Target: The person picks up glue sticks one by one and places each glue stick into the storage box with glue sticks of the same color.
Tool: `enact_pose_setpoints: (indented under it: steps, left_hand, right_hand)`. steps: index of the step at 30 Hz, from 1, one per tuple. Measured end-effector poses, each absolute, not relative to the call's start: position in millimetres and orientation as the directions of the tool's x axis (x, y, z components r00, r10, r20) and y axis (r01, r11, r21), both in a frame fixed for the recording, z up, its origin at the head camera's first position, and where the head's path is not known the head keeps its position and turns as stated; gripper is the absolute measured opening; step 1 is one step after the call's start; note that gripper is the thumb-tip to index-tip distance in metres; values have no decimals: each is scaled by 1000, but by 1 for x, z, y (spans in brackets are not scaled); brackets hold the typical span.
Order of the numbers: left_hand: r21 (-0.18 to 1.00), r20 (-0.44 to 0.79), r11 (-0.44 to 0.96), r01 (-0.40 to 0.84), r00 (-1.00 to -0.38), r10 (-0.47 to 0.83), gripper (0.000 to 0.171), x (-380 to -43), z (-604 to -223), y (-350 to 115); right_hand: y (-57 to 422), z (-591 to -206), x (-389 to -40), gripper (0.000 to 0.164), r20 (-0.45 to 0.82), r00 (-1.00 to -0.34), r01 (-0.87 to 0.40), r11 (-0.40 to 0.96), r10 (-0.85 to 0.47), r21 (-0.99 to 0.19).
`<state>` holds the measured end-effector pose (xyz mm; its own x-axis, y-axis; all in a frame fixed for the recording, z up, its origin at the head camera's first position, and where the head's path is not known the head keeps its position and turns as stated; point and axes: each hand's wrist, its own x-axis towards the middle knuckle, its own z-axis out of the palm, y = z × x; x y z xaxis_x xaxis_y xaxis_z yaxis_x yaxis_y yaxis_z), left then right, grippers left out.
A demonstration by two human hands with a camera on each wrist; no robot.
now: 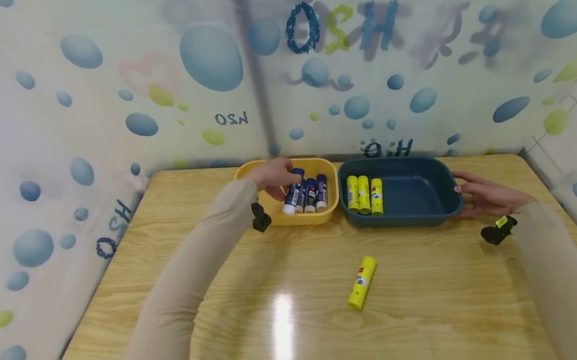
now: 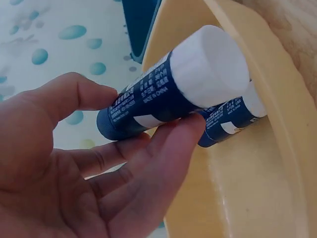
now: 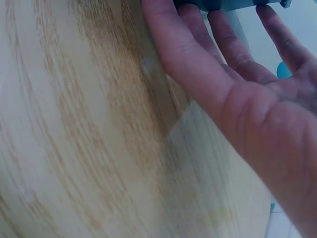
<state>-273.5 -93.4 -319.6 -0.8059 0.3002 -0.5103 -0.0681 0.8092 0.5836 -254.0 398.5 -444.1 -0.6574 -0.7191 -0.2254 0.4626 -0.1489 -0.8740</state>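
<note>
My left hand (image 1: 271, 176) pinches a navy glue stick (image 2: 148, 96) with a white end between thumb and fingers, tilted over the yellow bin (image 1: 303, 219). Beside it in that bin lie more navy glue sticks (image 1: 311, 194), side by side. At the right end of the dark blue bin (image 1: 415, 191), my right hand (image 1: 490, 195) touches the outer wall with extended fingertips, which the right wrist view also shows. Three yellow glue sticks (image 1: 363, 194) lie along the left side of the blue bin.
Another yellow glue stick (image 1: 363, 283) lies slanted on the wooden table (image 1: 261, 333), in front of the bins. The two bins stand next to each other at the table's back edge, close to the patterned wall covering (image 1: 310, 131).
</note>
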Motion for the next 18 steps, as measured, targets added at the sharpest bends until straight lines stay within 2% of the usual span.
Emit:
enact_pose_setpoints:
  steps: [9, 14, 18]
  left_hand:
    - [569, -565, 800, -190, -797, 213, 47, -292, -334, -92]
    - [547, -576, 798, -254, -806, 138, 40, -302, -342, -91]
    - [479, -567, 844, -241, -819, 88, 38, -313, -352, -89]
  right_hand:
    - [398, -442, -254, 45, -246, -668, 484, -158, -703, -861]
    - [398, -441, -254, 45, -239, -665, 484, -165, -707, -859]
    - [397, -442, -254, 45, -246, -667, 487, -162, -703, -858]
